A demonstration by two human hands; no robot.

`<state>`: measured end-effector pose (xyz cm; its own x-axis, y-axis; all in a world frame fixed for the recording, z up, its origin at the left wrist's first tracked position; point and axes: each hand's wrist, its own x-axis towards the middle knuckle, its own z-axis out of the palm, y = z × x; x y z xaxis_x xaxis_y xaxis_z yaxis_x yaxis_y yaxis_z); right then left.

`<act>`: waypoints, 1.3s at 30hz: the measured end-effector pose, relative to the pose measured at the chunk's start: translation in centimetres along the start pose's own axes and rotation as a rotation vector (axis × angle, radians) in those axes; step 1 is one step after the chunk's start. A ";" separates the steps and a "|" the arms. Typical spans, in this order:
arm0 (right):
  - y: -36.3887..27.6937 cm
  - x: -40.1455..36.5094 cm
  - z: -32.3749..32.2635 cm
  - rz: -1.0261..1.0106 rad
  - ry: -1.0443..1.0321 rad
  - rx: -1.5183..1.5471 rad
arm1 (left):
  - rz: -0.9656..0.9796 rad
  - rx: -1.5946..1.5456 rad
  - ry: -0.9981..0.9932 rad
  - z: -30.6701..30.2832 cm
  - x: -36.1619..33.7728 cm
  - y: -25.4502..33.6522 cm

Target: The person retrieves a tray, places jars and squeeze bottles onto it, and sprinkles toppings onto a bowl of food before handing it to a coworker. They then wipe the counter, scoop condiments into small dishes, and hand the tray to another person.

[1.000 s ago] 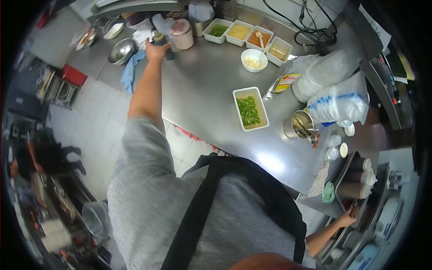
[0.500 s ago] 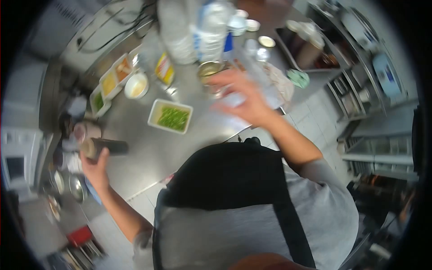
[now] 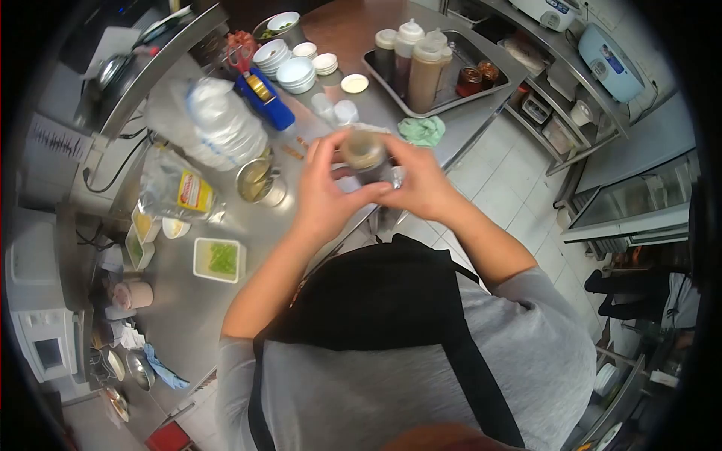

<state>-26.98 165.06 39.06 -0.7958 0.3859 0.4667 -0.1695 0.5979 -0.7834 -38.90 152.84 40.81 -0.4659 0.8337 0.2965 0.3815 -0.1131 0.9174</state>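
Between both hands, over the front edge of the steel table, is a dark bottle with a tan top, its top facing me. My left hand wraps its left side. From the other side, my right hand grips the same bottle, fingers at the top and thumb low. A metal cup with something pale in it stands left of my left hand. Farther left sits a white tub of chopped greens.
A tray at the back right carries squeeze bottles and small red jars. Beside it lies a green cloth. White bowls, a blue tape dispenser and plastic-wrapped containers stand behind. Another person is at the far right.
My left hand has carried the bottle from the table's left side to the middle. My right hand, open before, now holds it too. The view has turned right.
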 end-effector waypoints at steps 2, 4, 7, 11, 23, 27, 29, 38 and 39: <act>3.0 -0.1 -4.9 0.108 0.067 -0.014 | -0.036 -0.064 -0.050 3.8 2.9 -0.4; 7.0 0.5 -9.5 0.114 0.155 -0.120 | -0.096 -0.096 -0.059 6.8 5.6 -2.0; 13.0 3.1 -15.0 0.094 0.326 -0.228 | -0.285 -0.159 0.047 9.9 8.8 -6.5; 21.8 6.5 -19.1 0.269 0.309 -0.306 | -0.357 -0.022 0.084 11.9 9.7 -7.9; 30.5 7.4 -17.0 0.256 0.310 -0.489 | -0.441 0.001 0.081 13.8 11.8 -9.3; 30.6 8.9 -24.1 0.115 0.352 -0.544 | -0.456 -0.021 0.079 13.8 11.6 -10.6; 34.6 9.9 -28.3 0.240 0.414 -0.510 | -0.533 -0.005 0.075 13.7 11.1 -11.3; 37.8 13.8 -29.8 0.545 -0.433 -0.463 | -0.547 -0.031 0.070 13.3 9.5 -12.3; 38.2 13.8 -29.6 0.556 -0.456 -0.441 | -0.573 -0.063 0.092 12.9 9.5 -12.2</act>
<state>-27.23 214.04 27.79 -0.8690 0.4406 -0.2252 0.4837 0.6607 -0.5740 -37.68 169.12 28.98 -0.6527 0.7211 -0.2324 0.0011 0.3077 0.9515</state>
